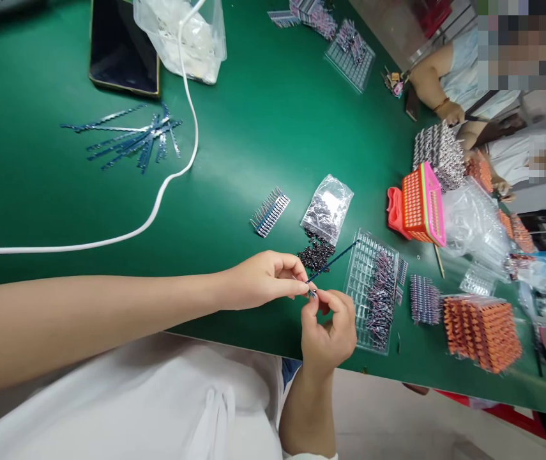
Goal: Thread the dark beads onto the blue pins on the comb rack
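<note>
My left hand (273, 278) has thumb and fingers closed on a thin dark blue strip (333, 260), which slants up to the right over the clear tray. My right hand (330, 329) meets it at the strip's lower end, thumb and forefinger pinched on a tiny piece whose kind I cannot make out. Small dark beads (317, 252) lie in a heap just beyond my hands, spilling by a clear plastic bag (327, 207). Right of my hands, the clear compartment tray (359, 281) holds many thin purple-and-blue pin-like pieces (382, 297).
A row of pins on a blue strip (271, 212) lies ahead. Loose blue strips (143, 137), a white cable (158, 204) and a dark tablet (122, 51) are left. Orange stacks (482, 332) and an orange basket (419, 204) stand right. Co-workers' hands (451, 114) show at upper right.
</note>
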The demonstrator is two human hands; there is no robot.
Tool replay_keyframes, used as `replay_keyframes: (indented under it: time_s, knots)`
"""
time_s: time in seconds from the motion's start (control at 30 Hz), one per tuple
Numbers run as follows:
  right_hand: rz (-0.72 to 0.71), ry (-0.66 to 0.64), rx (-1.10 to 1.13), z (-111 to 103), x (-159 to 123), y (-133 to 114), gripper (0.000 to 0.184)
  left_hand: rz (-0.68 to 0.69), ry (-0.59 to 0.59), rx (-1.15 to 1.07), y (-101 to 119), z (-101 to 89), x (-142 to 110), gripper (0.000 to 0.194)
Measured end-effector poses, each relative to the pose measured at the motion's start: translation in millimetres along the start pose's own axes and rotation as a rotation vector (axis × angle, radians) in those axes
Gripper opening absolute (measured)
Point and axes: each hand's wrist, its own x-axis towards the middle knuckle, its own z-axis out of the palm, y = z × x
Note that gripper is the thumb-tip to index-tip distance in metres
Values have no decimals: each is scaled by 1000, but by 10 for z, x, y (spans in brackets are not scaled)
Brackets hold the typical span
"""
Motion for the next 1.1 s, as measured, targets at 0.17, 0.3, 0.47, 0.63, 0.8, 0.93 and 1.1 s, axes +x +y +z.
replay_keyframes:
  time_s: [0.17, 0.3, 0.47, 0.63, 0.8, 0.93, 1.1]
  knots:
    - [3, 67, -10, 40, -40, 11, 13, 40, -17, -4, 21, 38, -39, 12]
    - [32, 110, 59, 40, -55, 10, 15, 112, -17, 135, 31, 46, -82, 13]
    - [53, 107, 67, 34, -64, 15, 11, 192, -31, 311, 19, 29, -112, 16]
    - [47, 103, 80, 38, -87, 42, 17, 215, -34, 347, 4, 25, -103, 15]
    - [61, 89, 88, 39, -99, 66, 18, 220, -39, 340, 14, 27, -103, 13]
    - [12, 86, 59, 30, -85, 72, 18, 206, -32, 341, 15, 30, -106, 13]
    - [-7, 83, 58, 31, -72, 66, 21, 208, -25, 321, 6, 33, -103, 14]
